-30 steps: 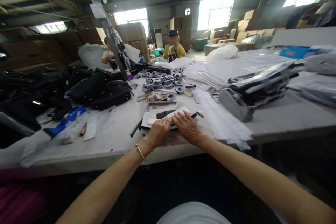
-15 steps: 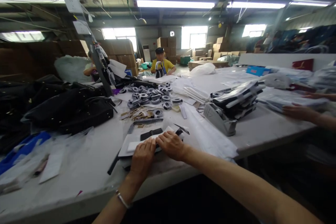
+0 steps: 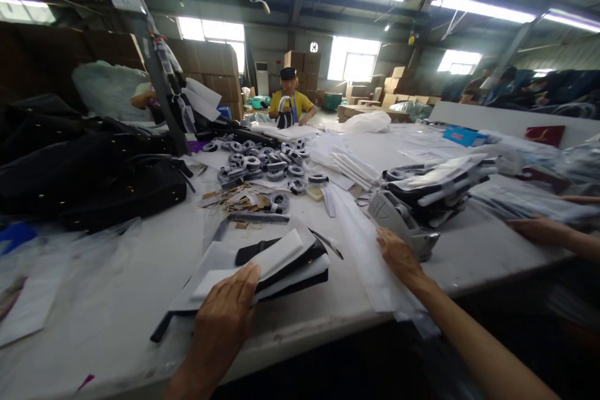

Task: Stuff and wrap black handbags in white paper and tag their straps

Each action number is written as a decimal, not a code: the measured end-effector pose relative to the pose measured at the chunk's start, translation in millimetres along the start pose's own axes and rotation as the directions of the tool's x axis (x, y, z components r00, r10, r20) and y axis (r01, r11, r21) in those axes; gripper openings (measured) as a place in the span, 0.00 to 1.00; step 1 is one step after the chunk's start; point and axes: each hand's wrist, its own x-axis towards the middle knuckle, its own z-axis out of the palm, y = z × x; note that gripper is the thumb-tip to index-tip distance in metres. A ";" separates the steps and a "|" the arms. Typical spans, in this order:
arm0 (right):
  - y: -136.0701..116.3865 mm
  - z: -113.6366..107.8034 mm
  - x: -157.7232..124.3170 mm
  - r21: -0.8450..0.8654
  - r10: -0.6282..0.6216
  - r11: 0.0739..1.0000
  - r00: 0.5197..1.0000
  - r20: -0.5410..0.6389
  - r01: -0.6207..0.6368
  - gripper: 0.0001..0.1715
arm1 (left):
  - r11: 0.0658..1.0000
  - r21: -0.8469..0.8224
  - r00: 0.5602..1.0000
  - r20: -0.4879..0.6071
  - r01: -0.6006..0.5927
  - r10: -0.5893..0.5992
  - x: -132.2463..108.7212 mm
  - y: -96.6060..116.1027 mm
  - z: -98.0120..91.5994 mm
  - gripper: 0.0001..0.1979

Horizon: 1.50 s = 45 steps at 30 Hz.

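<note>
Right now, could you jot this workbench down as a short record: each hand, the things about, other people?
Left hand: on white padding over a folded black item
Right hand: by the grey dispenser; contact unclear
Middle: a heap of coils
Far left: piled black bags
Others: person in yellow opposite; co-worker's hand at right

L hand [image 3: 229, 303] curved, R hand [image 3: 398, 256] fwd, apart

Pale table [image 3: 473, 250] under black bags [image 3: 150, 187], grey coils [image 3: 275, 167], plastic sleeves [image 3: 363, 262].
</note>
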 end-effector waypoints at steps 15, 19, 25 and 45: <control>-6.9 -30.4 21.3 -0.245 -0.008 0.969 0.999 0.047 0.020 0.11 | 0.999 0.002 0.999 0.035 0.042 -0.042 3.9 -2.6 -7.2 0.23; -46.3 -53.4 23.2 -0.166 -0.100 0.980 0.993 0.063 0.109 0.10 | 0.996 -0.027 0.996 0.034 0.084 -0.083 5.0 -6.7 -10.6 0.23; -127.6 -38.6 -33.0 0.028 -0.339 0.939 0.907 0.251 0.343 0.05 | 0.971 -0.066 0.972 0.051 0.231 -0.228 11.2 -17.8 -19.8 0.21; -195.1 70.4 -42.3 0.129 -0.438 0.898 0.824 0.360 0.421 0.18 | 0.893 -0.097 0.898 0.057 0.440 -0.437 9.6 -37.4 -24.8 0.23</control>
